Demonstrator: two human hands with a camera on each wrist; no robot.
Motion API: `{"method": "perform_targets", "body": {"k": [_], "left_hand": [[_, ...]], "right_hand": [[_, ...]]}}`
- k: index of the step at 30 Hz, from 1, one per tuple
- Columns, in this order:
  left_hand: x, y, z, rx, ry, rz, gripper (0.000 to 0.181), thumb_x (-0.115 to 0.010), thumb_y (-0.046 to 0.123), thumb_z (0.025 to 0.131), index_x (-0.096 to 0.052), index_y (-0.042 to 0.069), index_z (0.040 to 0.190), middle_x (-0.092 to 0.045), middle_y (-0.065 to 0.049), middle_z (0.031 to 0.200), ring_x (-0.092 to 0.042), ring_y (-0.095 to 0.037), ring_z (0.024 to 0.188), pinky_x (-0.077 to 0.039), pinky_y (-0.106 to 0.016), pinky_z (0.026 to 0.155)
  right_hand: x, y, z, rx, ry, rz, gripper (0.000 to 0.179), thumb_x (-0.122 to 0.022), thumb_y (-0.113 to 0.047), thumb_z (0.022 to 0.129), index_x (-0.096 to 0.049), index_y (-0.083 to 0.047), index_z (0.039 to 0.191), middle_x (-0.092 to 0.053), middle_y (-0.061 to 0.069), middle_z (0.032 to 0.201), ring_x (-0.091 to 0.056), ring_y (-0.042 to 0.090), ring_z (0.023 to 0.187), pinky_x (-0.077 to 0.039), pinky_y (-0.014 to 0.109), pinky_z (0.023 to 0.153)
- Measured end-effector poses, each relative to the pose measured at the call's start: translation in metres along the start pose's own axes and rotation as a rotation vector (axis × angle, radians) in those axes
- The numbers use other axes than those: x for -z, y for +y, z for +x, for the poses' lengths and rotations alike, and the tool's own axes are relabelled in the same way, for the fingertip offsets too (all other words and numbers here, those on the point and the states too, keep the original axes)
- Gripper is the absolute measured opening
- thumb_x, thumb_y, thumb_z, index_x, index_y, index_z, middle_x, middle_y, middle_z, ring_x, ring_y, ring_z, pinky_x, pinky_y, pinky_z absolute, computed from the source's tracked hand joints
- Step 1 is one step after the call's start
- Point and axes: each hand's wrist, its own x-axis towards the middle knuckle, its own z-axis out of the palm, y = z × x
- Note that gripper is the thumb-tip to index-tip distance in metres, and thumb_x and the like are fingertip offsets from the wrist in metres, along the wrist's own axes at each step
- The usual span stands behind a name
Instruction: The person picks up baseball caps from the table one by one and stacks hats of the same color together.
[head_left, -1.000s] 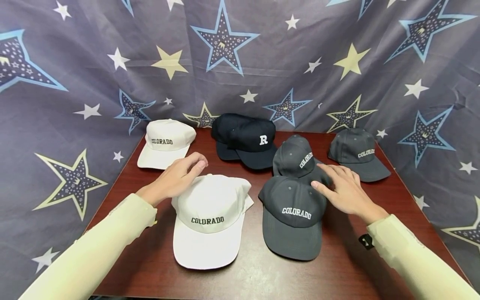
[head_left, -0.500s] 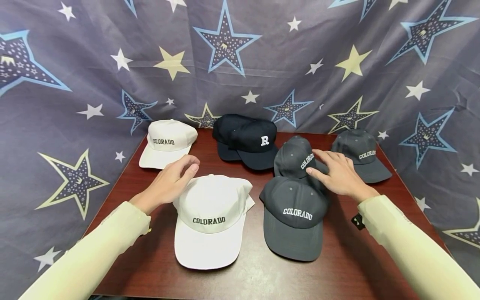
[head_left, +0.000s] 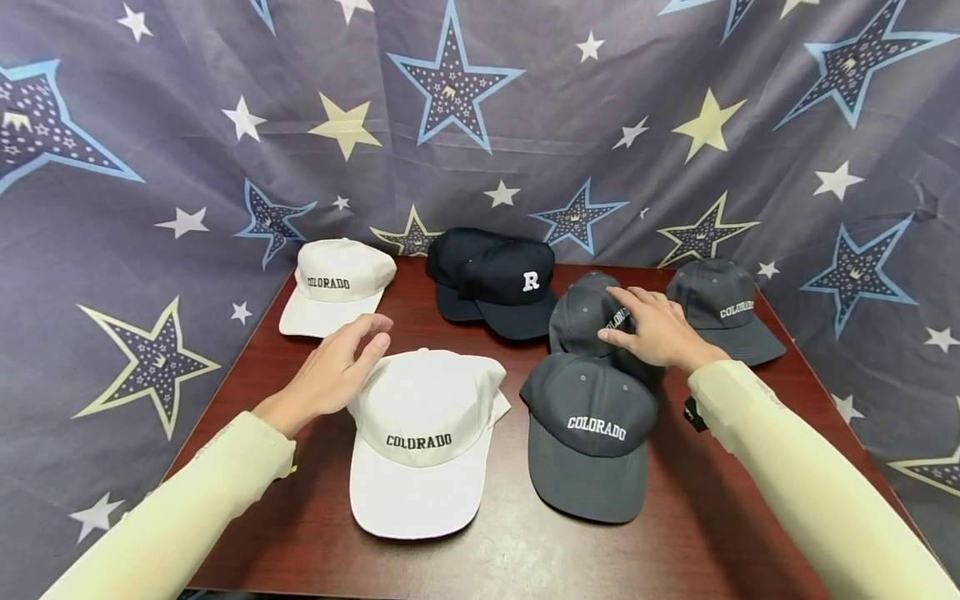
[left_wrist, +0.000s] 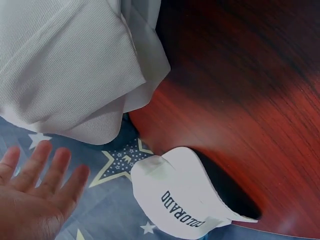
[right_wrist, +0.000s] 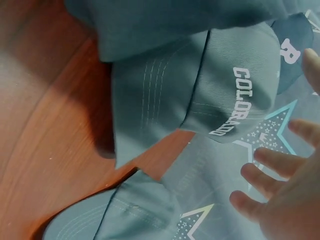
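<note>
My left hand (head_left: 328,371) is beside the crown of a white cap (head_left: 427,400) lettered COLORADO, its fingers loosely bent with nothing in them. The left wrist view shows that hand (left_wrist: 40,200) with fingers spread, apart from the white cloth. Over a dark grey COLORADO cap (head_left: 581,317) hovers my right hand (head_left: 656,329), hiding part of its lettering and brim. Its fingers (right_wrist: 272,160) are spread and hold nothing in the right wrist view, clear of the cap (right_wrist: 230,85). Another dark grey COLORADO cap (head_left: 588,400) lies in front, overlapping that one.
Two navy caps (head_left: 495,275), one with a letter R, overlap at the back middle. A white COLORADO cap (head_left: 330,283) lies back left and a grey one (head_left: 712,300) back right. Behind the reddish-brown table (head_left: 510,550) hangs a star-patterned cloth (head_left: 480,175).
My right hand has moved leftward and farther back, from beside the front grey cap to above the middle one. My left hand has drawn slightly left. The caps stay put.
</note>
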Motion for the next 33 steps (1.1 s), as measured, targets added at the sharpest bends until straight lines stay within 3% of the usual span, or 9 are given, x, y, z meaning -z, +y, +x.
{"method": "perform_targets", "body": {"k": [11,20,27,33], "left_hand": [[-0.002,-0.001,-0.001,0.010,0.023,-0.004,0.046,-0.046,0.040,0.109,-0.053,0.009,0.143,-0.060,-0.012,0.139,-0.053,-0.029,0.132,-0.041,-0.055,0.106],[-0.002,-0.003,-0.001,0.011,0.022,-0.005,0.046,-0.045,0.038,0.109,-0.052,0.009,0.144,-0.059,-0.012,0.140,-0.052,-0.030,0.133,-0.040,-0.055,0.106],[-0.003,-0.002,0.000,0.002,0.021,-0.010,0.045,-0.045,0.037,0.110,-0.052,0.009,0.144,-0.059,-0.013,0.140,-0.053,-0.030,0.132,-0.040,-0.055,0.106],[-0.003,-0.002,0.001,0.000,0.026,-0.012,0.043,-0.045,0.037,0.110,-0.052,0.011,0.144,-0.060,-0.012,0.139,-0.053,-0.030,0.133,-0.040,-0.055,0.105]], "right_hand": [[-0.003,-0.003,0.026,-0.048,-0.084,-0.003,0.088,-0.071,-0.051,0.094,-0.028,-0.018,0.163,-0.012,0.028,0.166,-0.015,0.054,0.149,-0.010,0.074,0.114],[-0.010,0.003,0.037,-0.082,-0.097,-0.030,0.092,-0.072,-0.047,0.095,-0.019,-0.021,0.165,-0.006,0.030,0.167,-0.011,0.055,0.150,-0.003,0.070,0.117],[-0.019,0.008,0.041,-0.079,-0.121,-0.062,0.088,-0.072,-0.045,0.095,-0.024,-0.018,0.164,-0.021,0.033,0.162,-0.024,0.054,0.146,-0.013,0.072,0.113],[-0.024,0.009,0.038,-0.024,-0.049,-0.087,0.074,-0.075,-0.037,0.094,-0.042,-0.012,0.156,-0.039,0.031,0.153,-0.044,0.049,0.136,-0.027,0.070,0.107]]}}
